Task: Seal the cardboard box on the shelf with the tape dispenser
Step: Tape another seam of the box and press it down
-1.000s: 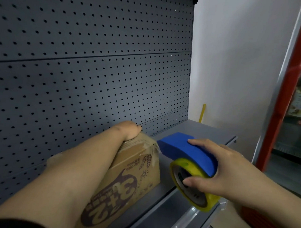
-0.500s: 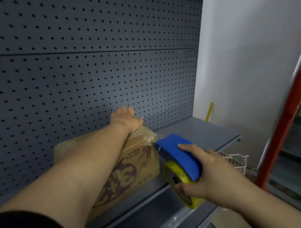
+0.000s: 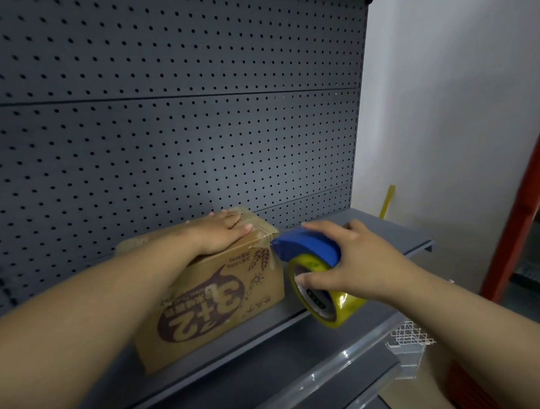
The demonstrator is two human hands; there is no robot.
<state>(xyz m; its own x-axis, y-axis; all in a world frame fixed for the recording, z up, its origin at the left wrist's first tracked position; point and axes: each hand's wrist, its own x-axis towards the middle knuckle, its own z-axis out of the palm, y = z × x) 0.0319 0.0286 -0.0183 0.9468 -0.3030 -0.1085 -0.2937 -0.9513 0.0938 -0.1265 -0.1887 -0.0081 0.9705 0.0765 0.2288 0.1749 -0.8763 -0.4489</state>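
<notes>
A brown cardboard box (image 3: 217,301) with a dark upside-down "3+2" print stands on the grey shelf (image 3: 383,231). Clear tape runs along its top and over the right end. My left hand (image 3: 220,233) lies flat on the box's top, fingers spread, pressing down near the right end. My right hand (image 3: 353,259) grips the tape dispenser (image 3: 314,270), a blue cover over a yellowish tape roll. The dispenser's blue nose sits against the box's upper right corner.
A dark pegboard panel (image 3: 167,116) backs the shelf right behind the box. A white wall stands to the right, with a yellow strip (image 3: 387,200) leaning in the corner. A white wire basket (image 3: 411,337) hangs below the shelf's front edge. A red post (image 3: 520,220) rises at the right.
My left hand slid from the box's far edge onto its top and now lies flat. The dispenser has come up level with the box's upper right corner. The view has pulled back.
</notes>
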